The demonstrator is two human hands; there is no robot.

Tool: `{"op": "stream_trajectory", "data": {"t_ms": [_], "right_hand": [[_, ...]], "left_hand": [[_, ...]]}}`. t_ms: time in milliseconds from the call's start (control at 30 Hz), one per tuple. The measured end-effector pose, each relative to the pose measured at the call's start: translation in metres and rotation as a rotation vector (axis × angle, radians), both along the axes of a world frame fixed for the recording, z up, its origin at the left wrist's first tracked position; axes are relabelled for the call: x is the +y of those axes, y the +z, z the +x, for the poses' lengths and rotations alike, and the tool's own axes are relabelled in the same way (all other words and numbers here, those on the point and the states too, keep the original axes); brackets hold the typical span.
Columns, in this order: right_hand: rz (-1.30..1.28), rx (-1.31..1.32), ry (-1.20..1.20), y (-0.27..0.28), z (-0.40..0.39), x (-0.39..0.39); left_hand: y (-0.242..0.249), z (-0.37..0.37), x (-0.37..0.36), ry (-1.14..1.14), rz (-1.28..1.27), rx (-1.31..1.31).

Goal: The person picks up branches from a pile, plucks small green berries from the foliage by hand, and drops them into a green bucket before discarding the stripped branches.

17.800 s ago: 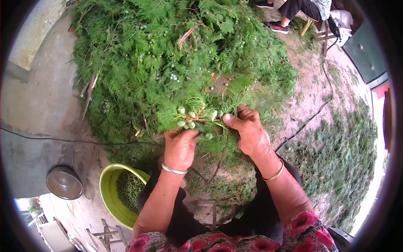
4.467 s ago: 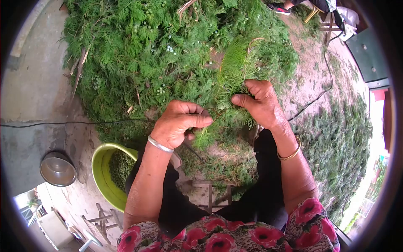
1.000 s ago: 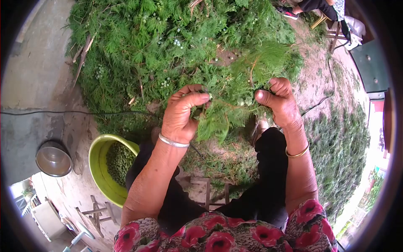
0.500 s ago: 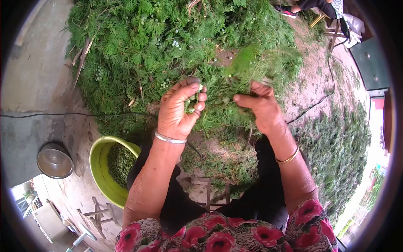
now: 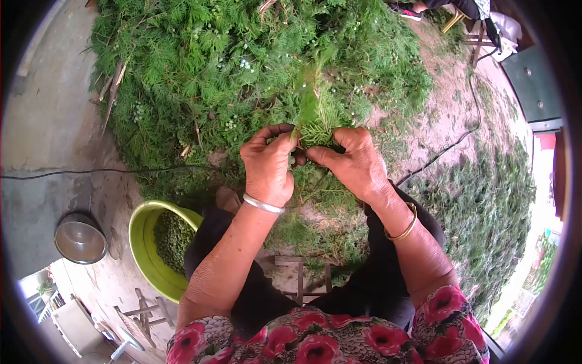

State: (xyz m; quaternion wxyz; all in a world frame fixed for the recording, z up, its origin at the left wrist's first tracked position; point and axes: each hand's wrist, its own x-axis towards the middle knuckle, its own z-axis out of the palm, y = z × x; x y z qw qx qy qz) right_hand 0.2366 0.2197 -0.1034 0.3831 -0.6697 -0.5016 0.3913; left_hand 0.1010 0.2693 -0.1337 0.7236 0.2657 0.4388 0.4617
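Observation:
A green conifer sprig [image 5: 320,121] stands up between my two hands, its tip blurred by motion. My right hand [image 5: 357,165] is closed, pinching the sprig near its base. Close beside it is my left hand [image 5: 270,170], also closed, with its fingertips at the sprig's stem and small green berries partly showing in its curled fingers. Beneath both hands spreads a big heap of cut conifer branches [image 5: 200,85], dotted with pale bluish berries [image 5: 245,64]. Left of my knee, a yellow-green bucket [image 5: 138,242] holds many green berries [image 5: 171,239].
A metal bowl [image 5: 80,239] sits on the floor at the left. Black cable [image 5: 79,173] runs across the ground. Small wooden stools [image 5: 145,312] stand lower left. Another person's leg and shoe [image 5: 412,13] show at top right. More greenery [image 5: 485,212] covers the right side.
My right hand has moved left with the sprig, and my left hand slightly right, so they now meet. The berries in my left hand are less visible.

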Motion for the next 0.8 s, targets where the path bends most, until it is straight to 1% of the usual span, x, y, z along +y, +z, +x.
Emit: {"op": "stream_trajectory", "data": {"t_ms": [67, 100, 167, 200, 233, 300, 333, 367, 433, 467, 500, 567, 600, 633, 667, 733, 800], "right_hand": [[-0.004, -0.041, -0.010, -0.009, 0.006, -0.001], [-0.005, -0.042, -0.010, -0.018, 0.008, 0.000], [0.040, 0.115, -0.250, -0.032, 0.011, 0.001], [-0.026, 0.301, -0.346, -0.025, 0.011, 0.003], [-0.027, 0.301, -0.346, -0.018, 0.010, 0.003], [-0.141, 0.494, -0.310, -0.006, 0.008, 0.002], [-0.159, 0.507, -0.261, -0.002, 0.007, 0.001], [-0.160, 0.507, -0.262, 0.001, 0.006, 0.001], [-0.145, 0.427, -0.144, 0.005, 0.005, 0.002], [-0.098, 0.473, -0.133, -0.009, 0.005, 0.002], [-0.098, 0.473, -0.133, -0.006, 0.004, 0.002], [-0.105, 0.355, -0.059, 0.001, 0.002, 0.001], [-0.033, 0.397, -0.027, -0.006, -0.002, 0.002], [-0.033, 0.397, -0.028, -0.007, -0.003, 0.001], [-0.069, 0.346, -0.028, -0.005, -0.005, 0.000], [-0.101, 0.201, -0.043, -0.011, -0.006, 0.000], [-0.096, 0.230, -0.061, -0.012, -0.007, 0.000]], "left_hand": [[0.004, -0.003, 0.003, -0.003, -0.179, -0.021], [0.002, -0.005, 0.005, -0.004, -0.180, -0.021], [-0.005, -0.010, 0.010, -0.075, -0.268, -0.063], [-0.011, -0.010, 0.012, -0.050, -0.235, -0.093], [-0.016, -0.011, 0.012, -0.050, -0.236, -0.092], [-0.018, -0.013, 0.013, -0.106, -0.136, -0.109], [-0.014, -0.012, 0.012, -0.106, -0.137, -0.110], [-0.008, -0.011, 0.008, -0.112, -0.136, -0.076], [0.004, -0.010, 0.007, -0.118, -0.135, -0.042], [0.008, -0.009, 0.008, -0.121, -0.127, -0.005], [0.009, -0.009, 0.008, -0.125, -0.119, 0.032], [0.006, -0.008, 0.006, -0.092, -0.092, 0.023], [0.001, -0.007, 0.005, -0.074, -0.007, 0.049], [-0.003, -0.005, 0.004, -0.056, 0.078, 0.075], [-0.005, -0.002, 0.001, -0.057, 0.076, 0.075], [-0.008, 0.003, -0.003, -0.016, 0.244, 0.146], [-0.013, 0.002, -0.003, -0.024, 0.244, 0.158]]}}
